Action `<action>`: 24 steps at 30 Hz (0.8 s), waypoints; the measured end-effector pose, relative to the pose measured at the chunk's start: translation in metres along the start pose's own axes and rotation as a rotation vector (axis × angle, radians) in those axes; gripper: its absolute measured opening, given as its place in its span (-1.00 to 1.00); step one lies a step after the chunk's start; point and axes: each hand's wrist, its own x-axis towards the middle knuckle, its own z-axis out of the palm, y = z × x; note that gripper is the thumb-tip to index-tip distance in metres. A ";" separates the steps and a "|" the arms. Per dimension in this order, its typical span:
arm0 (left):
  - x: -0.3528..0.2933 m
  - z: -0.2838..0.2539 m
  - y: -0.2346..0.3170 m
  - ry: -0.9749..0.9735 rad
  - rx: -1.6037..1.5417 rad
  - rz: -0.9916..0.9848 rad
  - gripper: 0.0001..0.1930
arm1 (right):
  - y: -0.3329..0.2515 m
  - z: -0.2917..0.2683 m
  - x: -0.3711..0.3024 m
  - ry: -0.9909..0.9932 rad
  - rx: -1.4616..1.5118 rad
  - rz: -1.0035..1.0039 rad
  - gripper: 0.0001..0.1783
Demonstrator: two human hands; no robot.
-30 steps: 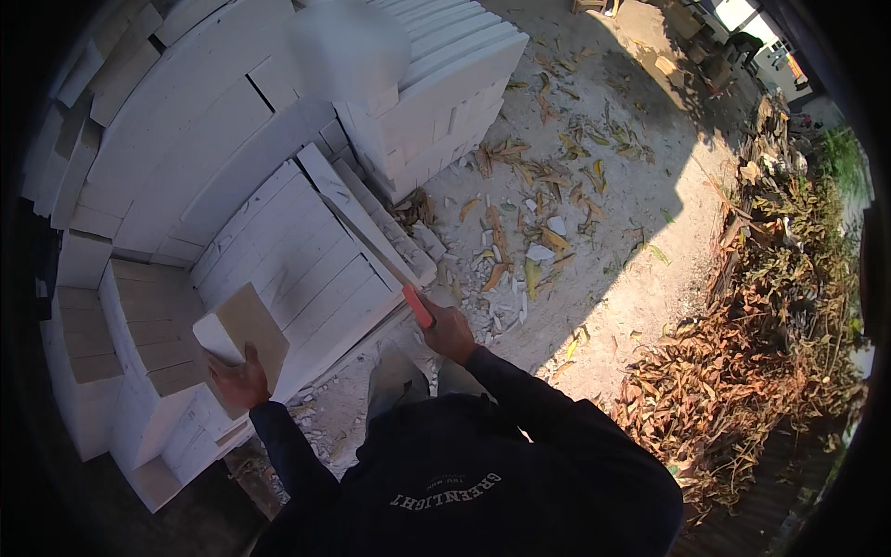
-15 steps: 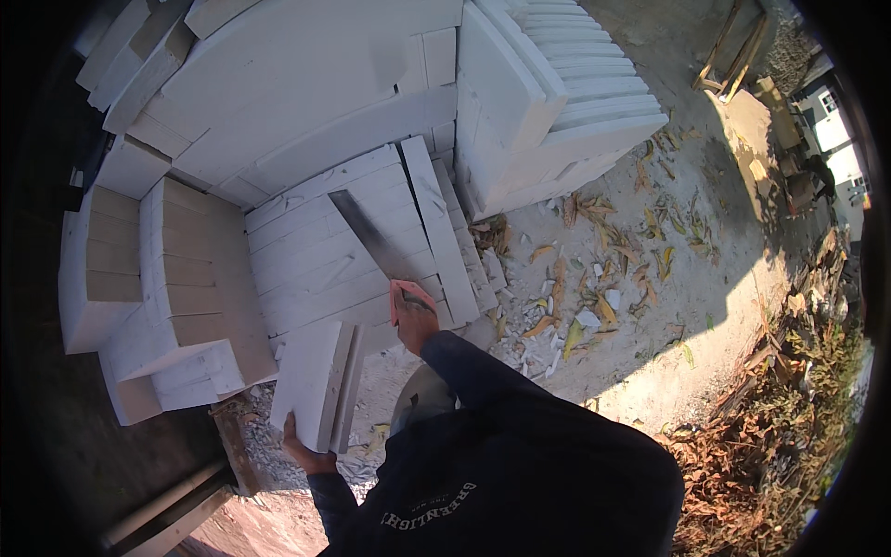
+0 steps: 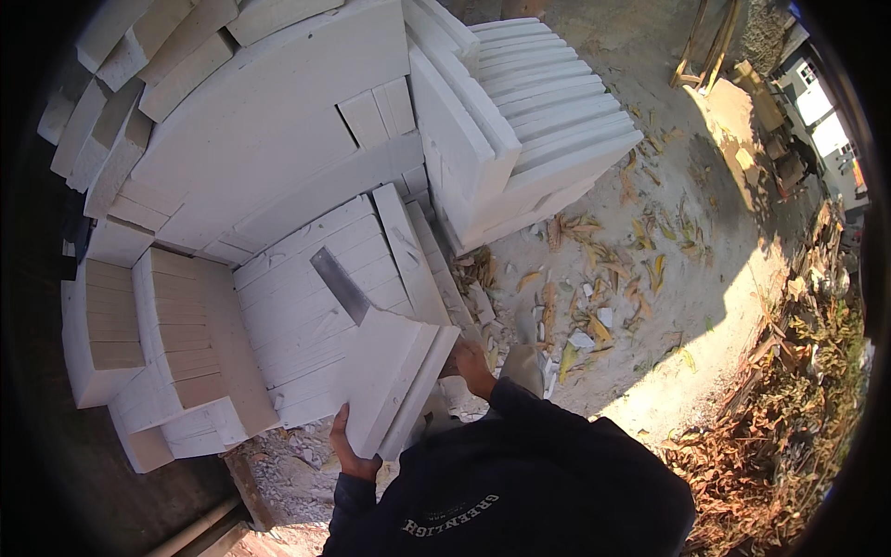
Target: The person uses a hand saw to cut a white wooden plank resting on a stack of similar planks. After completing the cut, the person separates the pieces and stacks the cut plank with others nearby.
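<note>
1. Work piece: white masonry slabs (image 3: 390,367), looks like two face to face, up in front of the torso, between the hands.
2. Long axis diagonal: near end lower left, far end upper right. Broad face to the left, narrow edges to the right.
3. Left hand (image 3: 351,452): holding the near lower-left end, one digit up along the side. It's below and left of the slabs' middle.
4. Right hand (image 3: 476,369): just beside the upper-right end. Fingertips hidden behind the slabs; can't tell if it's gripping, or what.
5. So the hands sit at opposite ends of the long axis; left has the clear hold.
6. Grey saw blade (image 3: 341,286): sticks out past the slabs' upper-left edge, above the flat block stack (image 3: 288,302). Handle hidden, can't tell whether the right hand has it.
7. Narrow white strip (image 3: 408,255): along the stack's right side, beyond the slabs, apart from both hands.
</note>
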 end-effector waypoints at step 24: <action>0.153 0.419 -0.235 -0.343 -0.270 -0.228 -0.42 | -0.415 -0.173 0.004 0.322 -0.676 -0.811 -0.05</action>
